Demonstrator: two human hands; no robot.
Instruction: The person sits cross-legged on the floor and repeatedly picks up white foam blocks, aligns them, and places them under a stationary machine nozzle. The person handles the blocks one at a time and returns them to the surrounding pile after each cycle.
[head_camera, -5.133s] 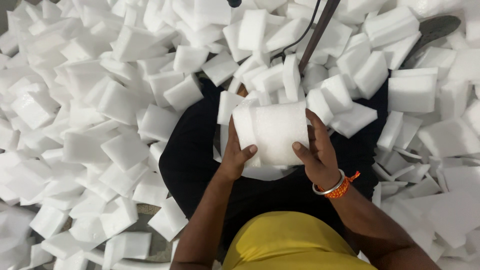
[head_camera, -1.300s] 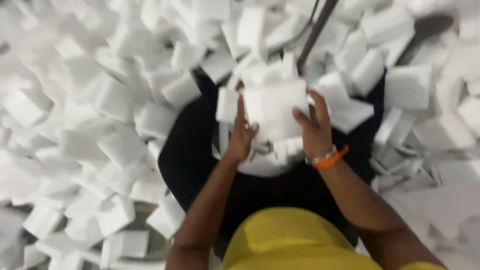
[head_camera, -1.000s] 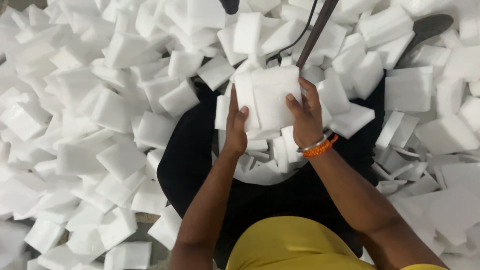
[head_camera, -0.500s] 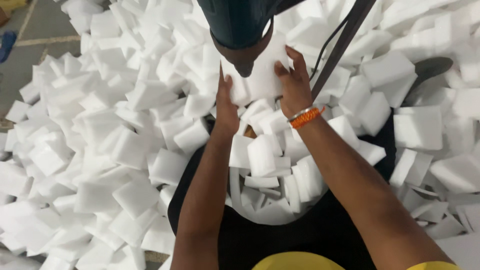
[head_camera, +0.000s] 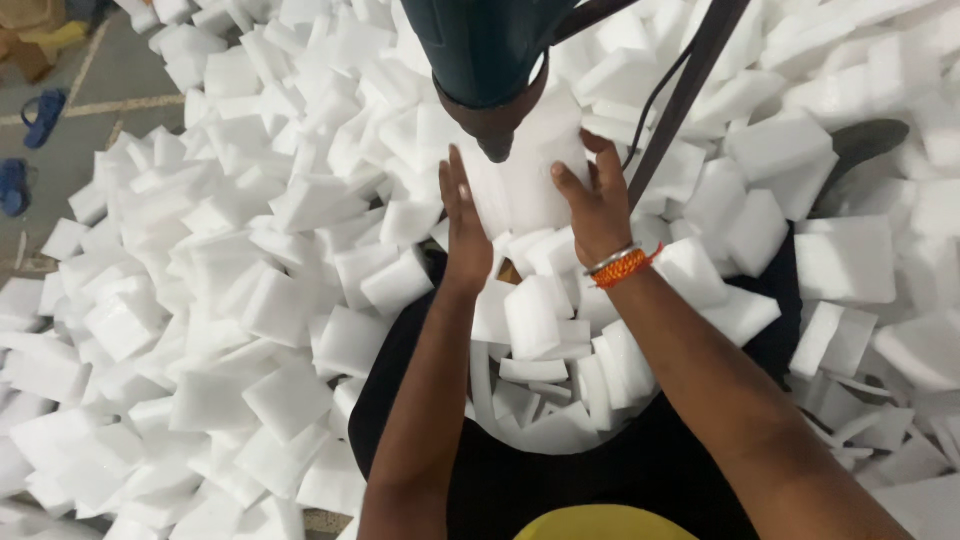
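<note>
Between both hands I hold a large white foam block (head_camera: 535, 175) upright, its top right under the tip of a dark teal power tool (head_camera: 487, 55) that hangs from above. My left hand (head_camera: 463, 225) presses flat on the block's left side. My right hand (head_camera: 597, 205), with an orange thread and metal bangle at the wrist, grips the right side. Below the hands, cut white foam pieces (head_camera: 545, 330) pile up in my lap on black cloth (head_camera: 560, 480).
Heaps of white foam blocks (head_camera: 230, 280) surround me on all sides. A dark metal rod and cable (head_camera: 685, 90) slant up at the right. Blue sandals (head_camera: 30, 140) lie on the bare floor at the far left.
Both hands have lifted the foam block away from my lap and up to the tool's tip. The view has tilted forward, so the tool and the floor at the left now show.
</note>
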